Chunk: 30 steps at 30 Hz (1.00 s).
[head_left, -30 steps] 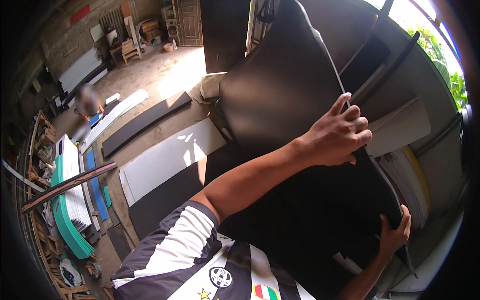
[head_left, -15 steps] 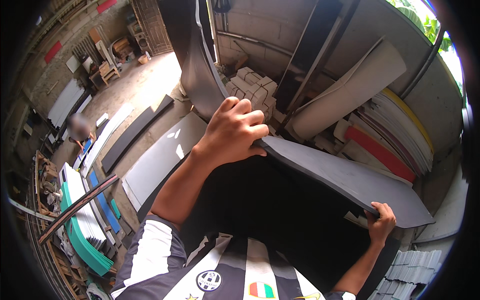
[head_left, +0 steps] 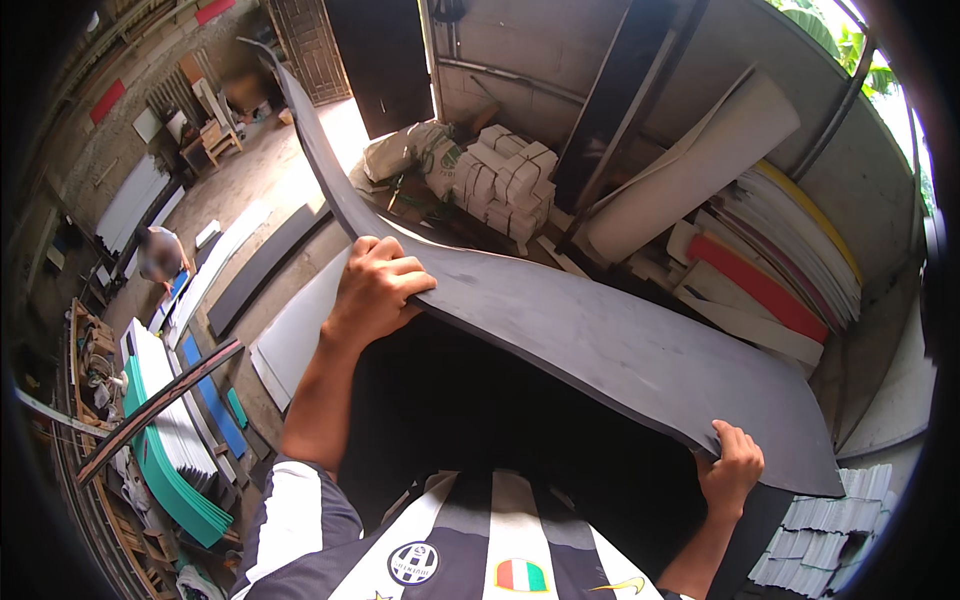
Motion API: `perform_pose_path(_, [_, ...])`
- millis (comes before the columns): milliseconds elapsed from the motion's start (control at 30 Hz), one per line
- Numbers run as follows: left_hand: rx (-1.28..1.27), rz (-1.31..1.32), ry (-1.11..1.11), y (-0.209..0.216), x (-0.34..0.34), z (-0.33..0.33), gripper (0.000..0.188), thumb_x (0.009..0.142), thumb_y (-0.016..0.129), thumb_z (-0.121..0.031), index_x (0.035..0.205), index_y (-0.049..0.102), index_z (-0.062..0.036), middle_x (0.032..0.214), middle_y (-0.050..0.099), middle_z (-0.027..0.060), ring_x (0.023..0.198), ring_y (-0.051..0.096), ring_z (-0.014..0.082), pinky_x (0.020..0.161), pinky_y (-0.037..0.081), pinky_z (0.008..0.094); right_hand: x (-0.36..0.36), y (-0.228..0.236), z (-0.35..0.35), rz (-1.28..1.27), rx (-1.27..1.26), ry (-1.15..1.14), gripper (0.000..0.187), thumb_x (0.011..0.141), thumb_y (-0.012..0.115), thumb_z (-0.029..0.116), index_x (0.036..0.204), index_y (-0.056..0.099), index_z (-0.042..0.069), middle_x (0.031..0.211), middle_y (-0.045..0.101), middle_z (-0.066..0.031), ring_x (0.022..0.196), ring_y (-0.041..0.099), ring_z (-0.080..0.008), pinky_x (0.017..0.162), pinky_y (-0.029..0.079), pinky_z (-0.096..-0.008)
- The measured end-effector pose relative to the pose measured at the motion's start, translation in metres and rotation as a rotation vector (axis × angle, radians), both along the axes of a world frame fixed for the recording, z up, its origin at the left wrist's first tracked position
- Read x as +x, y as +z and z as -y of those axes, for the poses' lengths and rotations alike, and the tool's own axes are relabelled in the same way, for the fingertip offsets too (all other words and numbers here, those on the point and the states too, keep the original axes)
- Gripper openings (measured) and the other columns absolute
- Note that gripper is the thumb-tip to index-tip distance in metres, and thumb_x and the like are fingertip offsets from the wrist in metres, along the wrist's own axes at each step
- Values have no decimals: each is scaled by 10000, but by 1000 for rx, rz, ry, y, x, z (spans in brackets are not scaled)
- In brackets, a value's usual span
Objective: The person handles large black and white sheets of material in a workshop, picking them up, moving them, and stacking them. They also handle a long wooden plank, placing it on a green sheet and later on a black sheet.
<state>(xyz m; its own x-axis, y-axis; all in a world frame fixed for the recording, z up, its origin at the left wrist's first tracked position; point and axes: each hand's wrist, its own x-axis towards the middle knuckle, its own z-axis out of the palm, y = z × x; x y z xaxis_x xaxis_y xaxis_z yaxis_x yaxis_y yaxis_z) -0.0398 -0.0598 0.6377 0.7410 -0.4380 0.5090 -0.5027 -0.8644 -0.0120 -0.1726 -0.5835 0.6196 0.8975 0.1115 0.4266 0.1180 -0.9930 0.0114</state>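
Note:
A long, dark grey foam-like sheet (head_left: 600, 330) stretches across in front of me, bending upward at its far left end. My left hand (head_left: 375, 290) grips its near edge left of the middle, fingers on top and thumb beneath. Farther right, my right hand (head_left: 732, 465) is closed round the same edge, near the sheet's right end. Below the sheet lies a black surface (head_left: 470, 400) in deep shade; I cannot make out what it is.
Tied white blocks (head_left: 505, 180) stand by the back wall, beside a large pale roll (head_left: 700, 165). Stacked coloured sheets (head_left: 760, 285) lean at the right. White strips (head_left: 830, 530) are piled at lower right. Green and white sheets (head_left: 170, 450) lie left; another person (head_left: 160, 255) crouches beyond.
My left hand has moved left and slightly down with the sheet's edge. The sheet's raised end has swung left, uncovering a sack by the white blocks. My right hand has shifted slightly left and down.

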Motion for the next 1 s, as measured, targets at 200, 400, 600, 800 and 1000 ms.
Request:
perform_pose_path(200, [-78,-22,34,-45,-71,-60,391,530,861,-69,895,770,-176,918,728,-87,928,605,170,940,439,382,-79,-24,-46,-106,-24,139,408,619,711,32,1019,758,98,881,715,-50,755,664,-271,644,515,-401])
perform_pose_path(400, [-156,-99,143,-113,-146,-130,370,543,775,1,882,788,-147,909,763,-41,910,633,188,905,467,376,-144,-49,-117,-181,-87,227,413,605,749,40,1010,754,123,793,685,-12,683,638,-221,580,482,-357])
perform_pose_path(600, [-260,-164,276,-181,-237,-184,320,654,738,26,901,801,-167,944,765,-50,945,631,195,985,461,414,-209,-75,-174,-318,-83,296,397,604,773,60,996,748,119,715,634,-13,651,633,-219,546,480,-357])
perform_pose_path(800, [-312,-57,693,-264,-306,-212,385,748,678,53,1002,812,-204,1359,607,79,1311,493,307,1193,292,529,-246,-104,-219,-422,-52,393,339,681,734,96,1020,741,95,738,654,-48,666,667,-243,560,526,-374])
perform_pose_path(1000, [-2322,-758,964,-421,-410,-139,632,1011,567,-495,1510,460,-121,1560,438,164,1434,424,332,1164,371,531,-272,-165,-259,-552,-67,453,183,780,713,164,937,707,71,810,694,-80,758,707,-288,623,567,-423])
